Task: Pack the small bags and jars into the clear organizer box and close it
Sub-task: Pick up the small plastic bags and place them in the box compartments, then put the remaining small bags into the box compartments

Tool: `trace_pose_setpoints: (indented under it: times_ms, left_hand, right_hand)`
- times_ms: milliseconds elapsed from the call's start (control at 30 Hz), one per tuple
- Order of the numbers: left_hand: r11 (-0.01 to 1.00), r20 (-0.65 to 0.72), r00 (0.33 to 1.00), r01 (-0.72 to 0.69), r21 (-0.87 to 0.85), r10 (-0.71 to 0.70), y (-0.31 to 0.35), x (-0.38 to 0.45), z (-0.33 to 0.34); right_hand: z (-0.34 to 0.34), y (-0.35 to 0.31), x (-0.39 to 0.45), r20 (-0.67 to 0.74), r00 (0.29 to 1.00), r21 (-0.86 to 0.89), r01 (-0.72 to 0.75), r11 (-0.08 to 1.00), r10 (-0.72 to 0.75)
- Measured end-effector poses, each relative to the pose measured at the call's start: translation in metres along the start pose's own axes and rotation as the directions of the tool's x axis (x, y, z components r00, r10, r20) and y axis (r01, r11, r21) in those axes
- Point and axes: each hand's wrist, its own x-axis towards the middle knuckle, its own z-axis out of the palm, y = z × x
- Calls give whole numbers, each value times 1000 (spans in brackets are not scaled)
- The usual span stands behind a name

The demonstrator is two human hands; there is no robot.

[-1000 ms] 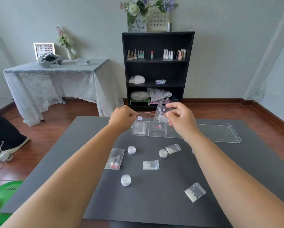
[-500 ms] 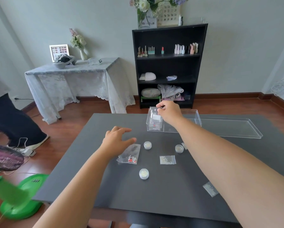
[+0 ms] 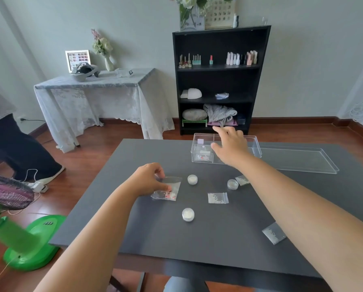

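The clear organizer box (image 3: 254, 146) stands at the table's far side, its lid (image 3: 298, 161) lying flat to its right. A small bag with red bits lies in the box's front left compartment. My right hand (image 3: 229, 146) hovers over the box with fingers spread and nothing in it. My left hand (image 3: 149, 179) pinches a clear bag with red and white beads (image 3: 170, 189) that rests on the table. Three small round jars sit loose: one (image 3: 192, 179), another (image 3: 232, 184), the nearest (image 3: 188, 214). More small bags lie at the centre (image 3: 217, 198), by the right jar (image 3: 242, 179) and near my right forearm (image 3: 273, 233).
The dark grey table (image 3: 218, 239) carries everything. A green fan (image 3: 22, 232) stands on the floor to the left, beside a standing person's legs (image 3: 14, 148) and cables. A black shelf unit (image 3: 220, 79) and a cloth-covered side table (image 3: 100, 95) stand along the far wall.
My right hand let go of the bag into the box and opened above it. My left hand came down from the box and closed its fingers on the beaded bag.
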Motion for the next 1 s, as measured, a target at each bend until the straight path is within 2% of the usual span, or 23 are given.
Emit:
trace_pose_setpoints:
  times_ms: [100,200,400,500,633,767,867,1000]
  left_hand:
    - [998,-9,1000,-16,-64,16,1,2,-3]
    - [986,-26,998,-69,-149,66,6,5,-11]
    - [908,-226,943,-303,-288,243,55,26,-31]
    - [902,-291,917,-349,-255,273,87,48,-29]
    - [919,-286,915,-346,-188,286,115,78,-17]
    - [954,-226,932,-297,-35,282,124,98,-2]
    - [972,-139,963,-220,82,229,125,105,6]
    - [960,-89,960,-256,116,267,125,111,12]
  right_hand:
    - [-3,18,-25,1,1000,-54,21,998,-21]
    - [-8,34,-43,17,1000,-23,-4,1000,5]
    - [-12,45,-60,-18,998,28,57,998,-56]
    - [-11,45,-64,-23,998,69,55,996,-54]
    - [-7,46,-69,-30,998,105,64,992,-61]
    - [-5,49,-73,-45,997,134,67,989,-62]
    - [-5,49,-74,-51,997,137,72,988,-66]
    - [-4,50,-75,-63,996,139,77,987,-68]
